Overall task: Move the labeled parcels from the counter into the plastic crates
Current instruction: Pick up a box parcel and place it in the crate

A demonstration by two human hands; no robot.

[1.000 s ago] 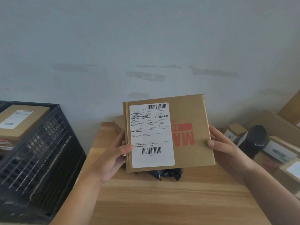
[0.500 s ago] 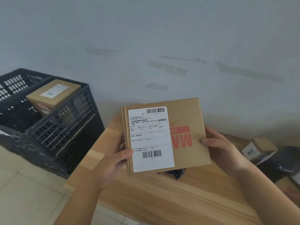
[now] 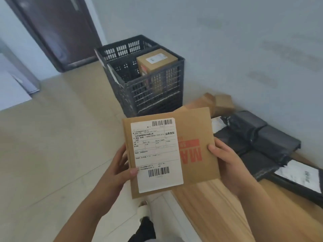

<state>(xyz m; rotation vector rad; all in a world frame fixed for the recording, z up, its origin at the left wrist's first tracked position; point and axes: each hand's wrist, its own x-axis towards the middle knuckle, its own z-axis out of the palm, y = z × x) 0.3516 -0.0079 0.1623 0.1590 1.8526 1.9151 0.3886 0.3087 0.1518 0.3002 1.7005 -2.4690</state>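
I hold a flat brown cardboard parcel (image 3: pixel 192 130) with a white shipping label and red print, face up, over the counter's left end. My left hand (image 3: pixel 120 170) grips its left edge, thumb on the label. My right hand (image 3: pixel 225 159) grips its right edge, thumb on top. Beyond the parcel stands a black plastic crate (image 3: pixel 153 95) on the floor, with a labeled brown box (image 3: pixel 157 62) inside it. A second black crate (image 3: pixel 122 48) sits behind the first.
The wooden counter (image 3: pixel 209 206) runs along the wall on the right, carrying black poly-bag parcels (image 3: pixel 262 137), one with a white label (image 3: pixel 300 175), and small brown boxes (image 3: pixel 222 102). A dark door (image 3: pixel 57 32) is at the far left. Beige floor tiles (image 3: pixel 52 137) lie to the left.
The view has swung left and down, so the crates now sit straight ahead. The parcel, still held in both hands, has moved left past the counter's end toward the crate.
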